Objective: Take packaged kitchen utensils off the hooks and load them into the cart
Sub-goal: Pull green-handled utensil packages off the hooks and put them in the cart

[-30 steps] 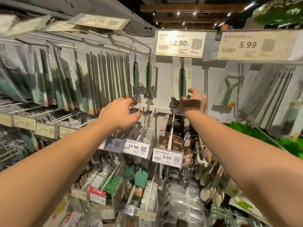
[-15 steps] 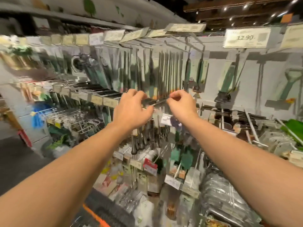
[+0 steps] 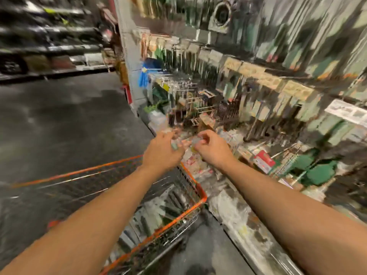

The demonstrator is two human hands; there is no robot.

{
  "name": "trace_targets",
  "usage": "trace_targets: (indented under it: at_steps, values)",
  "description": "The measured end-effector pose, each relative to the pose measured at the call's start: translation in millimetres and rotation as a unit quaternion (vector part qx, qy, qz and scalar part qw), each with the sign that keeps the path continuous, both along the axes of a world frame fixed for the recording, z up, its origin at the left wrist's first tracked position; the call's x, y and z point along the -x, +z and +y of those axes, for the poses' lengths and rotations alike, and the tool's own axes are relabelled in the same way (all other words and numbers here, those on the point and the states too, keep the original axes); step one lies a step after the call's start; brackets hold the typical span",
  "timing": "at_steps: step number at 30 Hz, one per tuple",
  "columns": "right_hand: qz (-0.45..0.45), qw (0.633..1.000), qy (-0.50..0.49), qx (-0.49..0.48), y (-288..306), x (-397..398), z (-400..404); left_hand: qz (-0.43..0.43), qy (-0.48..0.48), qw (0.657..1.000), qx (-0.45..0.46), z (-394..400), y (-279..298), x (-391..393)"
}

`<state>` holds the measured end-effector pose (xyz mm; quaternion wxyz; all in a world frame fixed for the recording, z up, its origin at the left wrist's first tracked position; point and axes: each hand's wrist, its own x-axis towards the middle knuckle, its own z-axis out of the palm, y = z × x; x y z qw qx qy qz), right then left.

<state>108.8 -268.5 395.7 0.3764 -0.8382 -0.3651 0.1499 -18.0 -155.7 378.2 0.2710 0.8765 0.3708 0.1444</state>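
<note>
- To the left of your fingers you see a dark, glossy floor (image 3: 59, 120) with pale glare on it.
- Beyond it, far left of your fingers, blurred shelving (image 3: 49, 48) runs along the aisle.
- Above and right of your fingers stands a pegboard display wall (image 3: 258, 56), with a pale base ledge (image 3: 238, 211) below them to the right.
</note>
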Motion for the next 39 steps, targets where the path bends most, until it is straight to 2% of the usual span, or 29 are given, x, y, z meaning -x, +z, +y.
trace_targets:
  at_steps: [5, 10, 12, 14, 21, 24, 28, 31, 35, 39]
  values:
    - [0.039, 0.990, 0.085, 0.108, -77, 29, 22, 0.059, 0.064, 0.992, 0.090, 12, -89, 42]
    - [0.080, 0.964, 0.126, 0.221, -162, 21, 49, 0.110, 0.122, 0.968, 0.190, 28, -177, 57]
    - [0.061, 0.948, 0.156, 0.271, -194, 13, 60, 0.111, 0.136, 0.962, 0.209, 34, -212, 57]
    - [0.108, 0.937, 0.144, 0.298, -226, 5, 70, 0.110, 0.159, 0.955, 0.226, 38, -244, 54]
    - [0.102, 0.902, 0.172, 0.382, -319, -16, 102, 0.113, 0.221, 0.913, 0.325, 47, -339, 28]
    - [0.103, 0.890, 0.173, 0.409, -352, -24, 118, 0.101, 0.274, 0.865, 0.407, 56, -376, 13]
    - [0.109, 0.874, 0.160, 0.445, -399, -35, 133, 0.083, 0.393, 0.748, 0.529, 57, -427, -4]
    - [0.091, 0.864, 0.149, 0.473, -428, -34, 141, 0.048, 0.446, 0.692, 0.566, 50, -459, -14]
    - [0.067, 0.867, 0.129, 0.477, -457, -29, 143, 0.033, 0.489, 0.647, 0.584, 40, -483, -27]
    - [0.038, 0.879, 0.090, 0.467, -471, -18, 142, 0.073, 0.496, 0.665, 0.554, 36, -494, -32]
